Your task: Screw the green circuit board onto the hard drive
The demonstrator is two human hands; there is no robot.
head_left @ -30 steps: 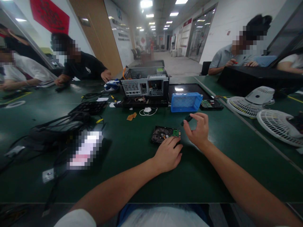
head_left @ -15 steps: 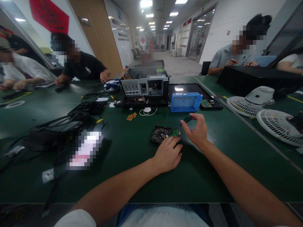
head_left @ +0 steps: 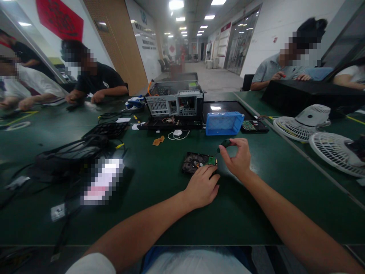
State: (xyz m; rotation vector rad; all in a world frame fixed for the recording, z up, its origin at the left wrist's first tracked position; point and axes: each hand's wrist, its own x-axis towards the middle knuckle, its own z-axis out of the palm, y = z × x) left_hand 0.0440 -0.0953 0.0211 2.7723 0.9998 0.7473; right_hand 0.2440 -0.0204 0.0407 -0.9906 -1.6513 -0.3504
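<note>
Between thumb and fingers of the right hand (head_left: 238,156), a dark-handled screwdriver (head_left: 225,144) is pinched at the green end of the hard drive (head_left: 191,161). The left hand (head_left: 203,186) touches the drive, its grip unclear. Beneath lies a green table (head_left: 171,224); beyond, a blue bin (head_left: 223,123).

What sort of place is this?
Probably an office electronics workshop: an opened computer case, what looks like a hard drive, and several people at work around the green table.
</note>
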